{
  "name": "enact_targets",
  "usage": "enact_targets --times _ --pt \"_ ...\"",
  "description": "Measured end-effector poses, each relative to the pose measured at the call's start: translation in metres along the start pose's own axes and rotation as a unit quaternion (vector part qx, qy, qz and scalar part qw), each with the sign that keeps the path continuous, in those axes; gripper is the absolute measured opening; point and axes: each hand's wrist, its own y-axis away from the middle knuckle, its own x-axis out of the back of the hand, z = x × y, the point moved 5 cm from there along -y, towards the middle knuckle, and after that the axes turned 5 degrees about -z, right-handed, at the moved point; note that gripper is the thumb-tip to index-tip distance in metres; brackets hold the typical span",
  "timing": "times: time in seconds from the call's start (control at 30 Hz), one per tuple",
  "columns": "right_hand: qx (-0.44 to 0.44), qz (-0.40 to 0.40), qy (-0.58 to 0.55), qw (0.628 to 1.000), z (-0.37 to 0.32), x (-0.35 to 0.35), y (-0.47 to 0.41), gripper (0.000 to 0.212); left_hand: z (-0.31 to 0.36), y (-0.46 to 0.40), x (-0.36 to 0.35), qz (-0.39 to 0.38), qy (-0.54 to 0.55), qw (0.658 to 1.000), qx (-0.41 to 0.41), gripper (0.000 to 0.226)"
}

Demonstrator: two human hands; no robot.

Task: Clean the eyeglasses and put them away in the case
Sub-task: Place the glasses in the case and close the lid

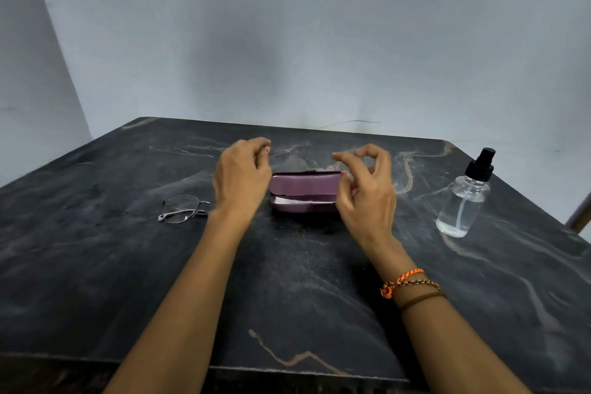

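Case [303, 191] is lying crosswise, lid ajar, between both hands. Left hand [241, 174] and right hand [364, 189] are hovering at its ends, fingers curled, holding nothing. Glasses [182, 209] are lying folded just left of the left wrist.

no readable text, labels, brands or numbers anywhere

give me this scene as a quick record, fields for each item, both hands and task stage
case: purple case, table centre, lid ajar, something white inside
eyeglasses: eyeglasses folded on the table, left of the case, untouched
spray bottle: clear spray bottle, black nozzle, upright at right
left hand: left hand at the case's left end, fingers curled, grip unclear
right hand: right hand at the case's right end, fingers loosely curled, contact unclear
stage: cleaning not yet begun
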Motion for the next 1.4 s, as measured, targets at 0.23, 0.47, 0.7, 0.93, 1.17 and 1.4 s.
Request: enact_targets --times 0.23,0.47,0.7,0.93,1.17,1.4 --pt "0.142 -0.145 0.003 0.979 -0.037 -0.022 0.015 0.013 -0.066 0.004 0.048 -0.040 -0.108 0.992 0.055 0.018" --pt "0.037 -0.283 0.034 0.958 -0.061 -0.060 0.033 0.026 -0.118 0.011 0.072 -0.045 -0.138 0.976 0.163 0.024" --pt "-0.053 -0.301 0.045 0.951 -0.070 -0.085 0.039 0.027 -0.132 0.011 0.068 -0.088 -0.109 0.969 0.204 0.034" --pt "-0.054 -0.330 0.058 0.941 -0.070 -0.097 0.037 0.020 -0.134 0.010 0.067 -0.096 -0.138 0.964 0.205 0.029" --pt "-0.028 -0.309 0.013 0.951 -0.072 -0.090 0.033 0.022 -0.135 0.010 0.071 -0.049 -0.027 0.974 0.219 0.024" --pt "-0.035 -0.167 -0.076 0.982 -0.042 -0.039 -0.005 0.013 -0.100 0.008 0.045 -0.093 0.345 0.892 0.277 0.015"
